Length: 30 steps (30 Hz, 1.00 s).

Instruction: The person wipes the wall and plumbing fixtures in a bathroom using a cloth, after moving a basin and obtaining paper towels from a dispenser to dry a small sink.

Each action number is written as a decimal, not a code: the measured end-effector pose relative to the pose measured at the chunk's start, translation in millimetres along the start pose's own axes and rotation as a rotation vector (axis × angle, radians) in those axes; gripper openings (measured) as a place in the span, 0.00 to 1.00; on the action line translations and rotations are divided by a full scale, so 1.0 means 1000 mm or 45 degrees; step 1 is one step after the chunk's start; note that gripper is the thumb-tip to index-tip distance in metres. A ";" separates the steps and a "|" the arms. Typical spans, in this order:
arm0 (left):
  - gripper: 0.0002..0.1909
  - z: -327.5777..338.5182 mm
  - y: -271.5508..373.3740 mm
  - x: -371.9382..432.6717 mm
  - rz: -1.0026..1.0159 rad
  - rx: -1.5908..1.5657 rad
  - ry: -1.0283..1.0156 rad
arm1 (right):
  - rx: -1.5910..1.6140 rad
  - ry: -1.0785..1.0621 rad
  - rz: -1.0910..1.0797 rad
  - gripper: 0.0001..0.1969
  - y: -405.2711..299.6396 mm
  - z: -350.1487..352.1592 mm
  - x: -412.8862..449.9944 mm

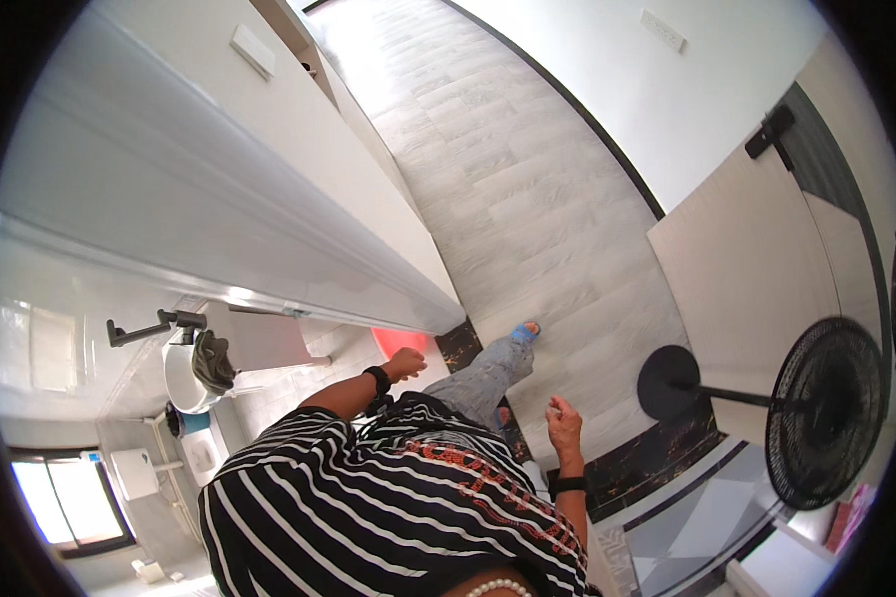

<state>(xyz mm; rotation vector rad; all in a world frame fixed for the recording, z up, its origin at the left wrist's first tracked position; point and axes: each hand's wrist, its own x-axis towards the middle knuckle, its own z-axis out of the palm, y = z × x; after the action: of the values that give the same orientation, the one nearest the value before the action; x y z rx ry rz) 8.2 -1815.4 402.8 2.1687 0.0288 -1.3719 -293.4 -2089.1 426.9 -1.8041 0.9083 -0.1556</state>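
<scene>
Below the white wall's edge, my left hand (405, 365) hangs in front of my body with its fingers curled, and no object shows in it. A red plastic basin or similar item (399, 342) lies just beyond it, partly hidden by the wall. Over the light floor (523, 224) is my right hand (564, 422), its fingers loosely bent and nothing seen in the grip. Both wrists carry dark bands. One foot in a blue sandal (525, 333) stands on the floor planks; the other foot is partly hidden by my clothing.
A black pedestal fan (825, 413) with a round base (668, 383) stands at the right, near a pale door (754, 246). At the left, a dark cloth (213, 362) hangs over a white washbasin (183, 380). A dark stone threshold (459, 346) crosses the doorway by the wall's end.
</scene>
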 end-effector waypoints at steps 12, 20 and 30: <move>0.15 0.004 0.173 0.111 0.135 -0.483 -0.033 | -0.192 -0.162 -0.015 0.15 -0.035 -0.083 0.185; 0.17 -0.022 0.207 0.112 -0.015 -0.473 0.172 | -0.262 -0.207 -0.052 0.17 -0.057 -0.116 0.269; 0.19 -0.015 0.251 0.106 0.038 -0.623 -0.048 | -0.479 -0.212 -0.195 0.14 -0.030 -0.127 0.276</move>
<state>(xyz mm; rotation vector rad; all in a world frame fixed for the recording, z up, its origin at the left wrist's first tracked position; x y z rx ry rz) 148.3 -2047.4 431.9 1.7278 0.2863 -1.2333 -147.8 -2358.0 423.1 -2.2002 0.7134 0.0742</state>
